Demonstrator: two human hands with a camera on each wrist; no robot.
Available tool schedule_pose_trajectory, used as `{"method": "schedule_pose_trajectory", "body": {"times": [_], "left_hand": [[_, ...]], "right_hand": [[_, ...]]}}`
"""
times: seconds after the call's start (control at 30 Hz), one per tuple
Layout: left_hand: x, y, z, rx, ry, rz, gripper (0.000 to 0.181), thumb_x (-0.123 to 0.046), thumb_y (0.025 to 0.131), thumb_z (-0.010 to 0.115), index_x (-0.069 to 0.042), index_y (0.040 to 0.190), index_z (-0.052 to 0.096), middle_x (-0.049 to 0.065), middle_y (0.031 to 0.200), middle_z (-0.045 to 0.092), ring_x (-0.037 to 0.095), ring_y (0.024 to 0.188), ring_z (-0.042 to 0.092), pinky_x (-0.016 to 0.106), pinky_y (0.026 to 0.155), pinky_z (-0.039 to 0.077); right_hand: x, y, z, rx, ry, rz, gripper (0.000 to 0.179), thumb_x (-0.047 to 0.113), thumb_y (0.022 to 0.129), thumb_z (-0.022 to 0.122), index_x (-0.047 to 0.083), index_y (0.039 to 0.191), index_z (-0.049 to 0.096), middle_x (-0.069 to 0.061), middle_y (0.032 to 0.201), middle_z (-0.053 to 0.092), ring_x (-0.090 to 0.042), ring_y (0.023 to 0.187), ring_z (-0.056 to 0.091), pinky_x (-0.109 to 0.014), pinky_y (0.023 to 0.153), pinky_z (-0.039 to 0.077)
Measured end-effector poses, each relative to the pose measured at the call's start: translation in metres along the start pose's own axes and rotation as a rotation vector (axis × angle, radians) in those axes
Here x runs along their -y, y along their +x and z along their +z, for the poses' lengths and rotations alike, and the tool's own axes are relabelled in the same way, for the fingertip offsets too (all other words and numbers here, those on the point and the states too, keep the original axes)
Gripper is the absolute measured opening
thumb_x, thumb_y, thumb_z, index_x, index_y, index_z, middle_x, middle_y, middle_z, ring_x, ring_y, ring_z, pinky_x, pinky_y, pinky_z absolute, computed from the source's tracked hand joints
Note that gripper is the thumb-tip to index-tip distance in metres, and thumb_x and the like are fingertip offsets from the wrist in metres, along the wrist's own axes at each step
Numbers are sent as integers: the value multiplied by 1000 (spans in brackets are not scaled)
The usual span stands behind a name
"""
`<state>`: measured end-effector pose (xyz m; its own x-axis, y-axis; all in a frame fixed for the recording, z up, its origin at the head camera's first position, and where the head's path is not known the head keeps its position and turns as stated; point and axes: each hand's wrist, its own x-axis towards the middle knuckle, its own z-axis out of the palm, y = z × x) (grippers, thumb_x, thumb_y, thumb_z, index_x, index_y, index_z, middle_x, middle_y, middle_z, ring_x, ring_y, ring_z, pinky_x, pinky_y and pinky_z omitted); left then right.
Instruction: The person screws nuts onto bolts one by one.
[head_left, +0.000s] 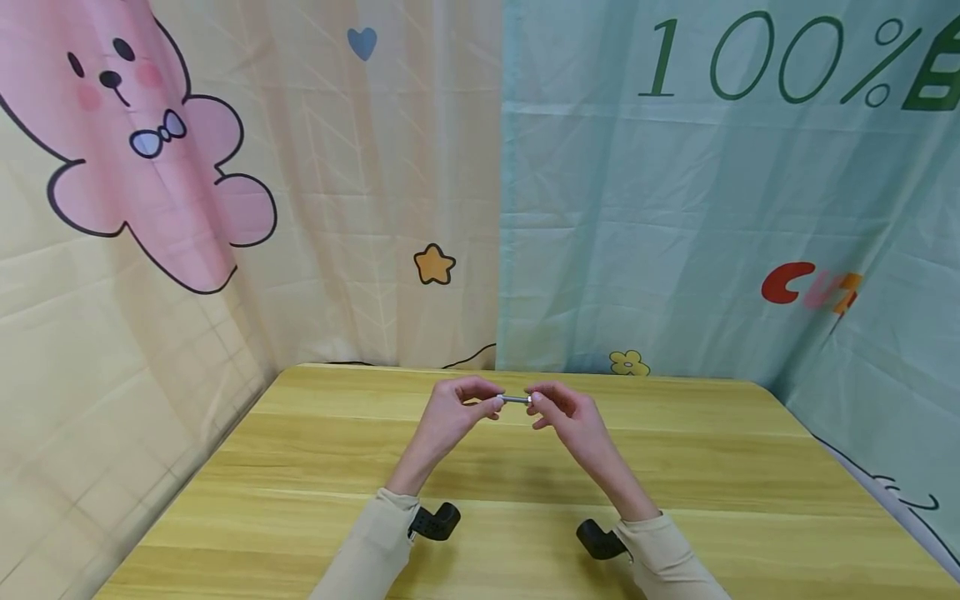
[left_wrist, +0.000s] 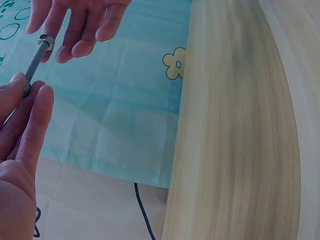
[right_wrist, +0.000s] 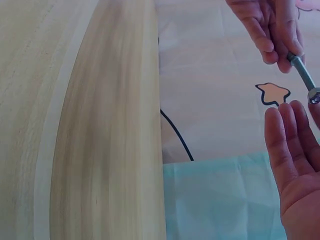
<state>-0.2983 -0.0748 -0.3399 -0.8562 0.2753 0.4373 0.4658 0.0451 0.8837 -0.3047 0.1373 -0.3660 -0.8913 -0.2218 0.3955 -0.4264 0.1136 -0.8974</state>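
Peach fabric, printed with a pink bear, hangs behind the work on the left, meeting a pale blue-green curtain on the right. Below them spreads a wood-grain table. Over it reach two forearms in beige sleeves, their hands raised and facing each other. The left hand has its thumb and fingertips clamped on one end of a threaded metal bolt. The right hand meets the other end: its forefinger lies against the metal and its other fingers extend, but I cannot tell whether the thumb touches or only sits just beside. A black device juts from each cuff, well apart from the fingertips. Between the hands, above the table, the bolt runs nearly level, its middle bare; in the head view fingertips partly cover both ends. Smallest is a shiny hex nut at the bolt's right-hand end, in front of that forefinger.
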Motion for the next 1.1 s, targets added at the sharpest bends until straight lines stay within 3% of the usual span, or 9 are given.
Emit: {"method": "schedule_pose_trajectory", "body": {"times": [0.13, 0.23, 0.37, 0.5, 0.7, 0.93, 1.1], "left_hand": [[-1, -1, 0, -12, -2, -6, 11, 3, 89, 69, 8, 99, 71, 18, 91, 71, 40, 79, 68, 42, 76, 60], [9, 3, -1, -12, -5, -33, 10, 1, 90, 69, 5, 99, 72, 11, 89, 72, 43, 81, 67, 39, 75, 60], [25, 8, -2, -11, -12, -41, 11, -1, 90, 70, 3, 100, 72, 11, 90, 72, 46, 83, 66, 33, 72, 60], [29, 8, -2, -17, -9, -28, 12, -5, 89, 72, 0, 100, 73, 16, 94, 72, 42, 81, 68, 36, 73, 60], [29, 7, -1, -17, -7, -13, 10, -7, 89, 73, -2, 98, 74, 13, 92, 72, 32, 77, 69, 44, 77, 60], [28, 8, 0, 0, -3, -17, 11, -6, 90, 72, -1, 99, 74, 21, 95, 71, 25, 75, 70, 36, 75, 60], [27, 8, 1, 3, -8, -19, 10, -7, 90, 72, -3, 99, 74, 18, 93, 71, 26, 75, 70, 37, 75, 60]], "right_hand": [[0, 0, -1, 13, -29, -61, 29, 11, 92, 70, 5, 120, 62, -15, 115, 63, -31, 105, 62, -33, 80, 59], [-1, 0, -2, 19, -40, -97, 27, 8, 90, 73, 6, 115, 63, -16, 111, 63, -31, 103, 62, -32, 81, 59], [-2, 0, -2, 20, -39, -112, 23, 6, 90, 73, 1, 110, 64, -17, 106, 63, -31, 97, 63, -32, 80, 60], [-2, 0, -3, 26, -1, -87, 23, 6, 90, 72, -3, 110, 64, -21, 102, 65, -33, 92, 66, -38, 80, 60], [-1, 0, -2, 31, 44, -37, 24, 13, 93, 70, -5, 108, 64, -26, 96, 66, -31, 84, 69, -46, 79, 60], [-4, 2, -1, 2, 17, -7, 26, 23, 96, 66, -3, 94, 68, -27, 86, 67, -35, 73, 68, -46, 70, 61], [-2, 1, -2, -3, 0, 32, 30, 24, 100, 61, -4, 94, 68, -25, 85, 67, -35, 72, 68, -42, 68, 61]]}}
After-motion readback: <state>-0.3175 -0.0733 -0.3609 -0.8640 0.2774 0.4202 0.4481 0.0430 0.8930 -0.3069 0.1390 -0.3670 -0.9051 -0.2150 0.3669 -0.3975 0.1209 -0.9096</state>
